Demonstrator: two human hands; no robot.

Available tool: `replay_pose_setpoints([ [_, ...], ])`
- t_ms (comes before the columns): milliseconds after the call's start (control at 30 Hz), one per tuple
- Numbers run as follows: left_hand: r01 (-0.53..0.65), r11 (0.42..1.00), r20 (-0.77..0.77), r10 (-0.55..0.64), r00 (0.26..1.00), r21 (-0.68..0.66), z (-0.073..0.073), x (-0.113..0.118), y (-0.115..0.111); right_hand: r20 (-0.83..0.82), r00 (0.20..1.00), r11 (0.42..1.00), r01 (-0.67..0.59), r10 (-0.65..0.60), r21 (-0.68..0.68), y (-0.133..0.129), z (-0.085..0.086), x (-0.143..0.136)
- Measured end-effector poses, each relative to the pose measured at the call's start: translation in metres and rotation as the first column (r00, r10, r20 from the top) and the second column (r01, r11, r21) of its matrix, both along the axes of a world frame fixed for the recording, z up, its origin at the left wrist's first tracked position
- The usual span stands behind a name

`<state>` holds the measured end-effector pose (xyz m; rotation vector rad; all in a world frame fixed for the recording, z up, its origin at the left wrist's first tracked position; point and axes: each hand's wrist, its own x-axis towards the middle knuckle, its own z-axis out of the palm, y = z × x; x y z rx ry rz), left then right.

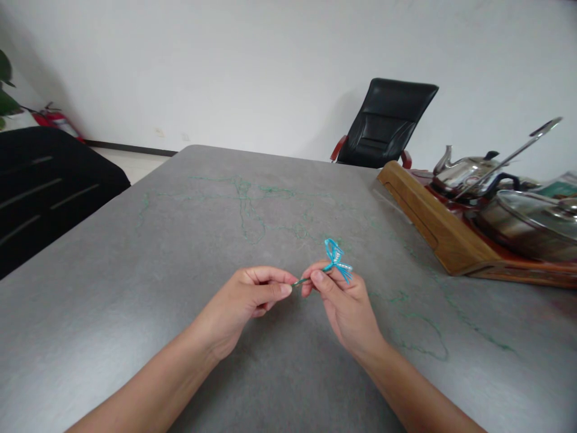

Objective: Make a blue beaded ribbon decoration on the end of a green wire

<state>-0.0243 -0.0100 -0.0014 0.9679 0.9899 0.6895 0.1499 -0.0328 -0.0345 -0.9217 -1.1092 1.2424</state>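
Note:
A small blue flower-like ornament [336,257] with looped petals, pale beads and a thin green stem is held above the table. My right hand [343,300] pinches the stem just below the blue loops, thumb against fingers. At the stem's lower end, my left hand [256,294] is closed, with thumb and index finger pinching the green tip. Between the two hands a short length of stem shows. Loose green thread [270,191] lies in tangled lines across the grey table beyond my hands, and more thread [424,325] curls to the right.
The grey table [112,288] spreads below my hands. A wooden tea tray [419,216] at right bears a steel kettle [466,171] and a lidded pot [532,219]. A black office chair [383,123] stands behind; another black chair [49,186] is at left, near a fire extinguisher [61,120].

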Motion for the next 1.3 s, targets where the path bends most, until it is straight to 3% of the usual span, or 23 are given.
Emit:
replay_pose_setpoints([
  [133, -0.024, 0.995, -0.057, 0.029, 0.998, 0.095, 0.002, 0.001, 0.000, 0.015, 0.999, 0.998, 0.036, -0.037, 0.052, -0.002, 0.000, -0.005],
  [267, -0.036, 0.987, -0.040, 0.042, 0.998, 0.155, 0.003, 0.001, 0.002, -0.047, 0.994, 0.993, -0.106, 0.104, -0.054, -0.003, 0.003, -0.011],
  [333, -0.042, 0.988, -0.028, 0.047, 0.999, 0.149, 0.003, 0.000, 0.003, 0.057, 0.989, 0.986, -0.127, 0.134, -0.104, -0.004, 0.005, -0.012],
  [433, -0.057, 0.990, -0.027, 0.061, 0.998, 0.125, 0.001, -0.002, 0.005, 0.358, 0.934, 0.998, 0.000, 0.024, -0.068, -0.008, 0.010, -0.012],
  [500, -0.065, 0.991, -0.039, 0.070, 0.997, 0.118, 0.001, -0.003, 0.005, 0.543, 0.835, 0.996, 0.071, -0.091, 0.057, -0.012, 0.014, -0.010],
  [600, -0.068, 0.990, -0.058, 0.075, 0.995, 0.122, 0.001, -0.003, 0.004, 0.700, 0.660, 0.940, 0.031, -0.274, 0.339, -0.019, 0.019, -0.007],
  [733, -0.057, 0.989, -0.094, 0.071, 0.993, 0.138, 0.001, -0.002, 0.002, 0.728, 0.349, 0.733, -0.147, -0.590, 0.664, -0.022, 0.024, -0.004],
  [800, -0.049, 0.984, -0.126, 0.071, 0.989, 0.172, 0.000, -0.001, 0.003, 0.680, 0.188, 0.634, -0.251, -0.709, 0.731, -0.022, 0.029, -0.003],
  [867, -0.031, 0.970, -0.163, 0.072, 0.984, 0.241, 0.000, -0.001, 0.005, 0.645, 0.079, 0.595, -0.314, -0.760, 0.740, -0.023, 0.037, -0.005],
  [967, 0.012, 0.925, -0.232, 0.083, 0.969, 0.380, -0.002, -0.001, 0.007, 0.637, -0.003, 0.596, -0.355, -0.771, 0.720, -0.024, 0.057, -0.008],
  [1100, 0.093, 0.869, -0.328, 0.082, 0.941, 0.485, -0.004, -0.002, 0.005, 0.661, -0.036, 0.606, -0.440, -0.750, 0.663, -0.021, 0.085, -0.005],
  [1200, 0.160, 0.841, -0.368, 0.050, 0.928, 0.517, -0.004, -0.002, 0.002, 0.792, -0.028, 0.701, -0.485, -0.610, 0.523, -0.010, 0.098, 0.005],
  [1300, 0.218, 0.817, -0.393, 0.011, 0.920, 0.534, -0.003, -0.003, 0.001, 0.908, 0.017, 0.811, -0.442, -0.419, 0.383, 0.006, 0.105, 0.015],
])
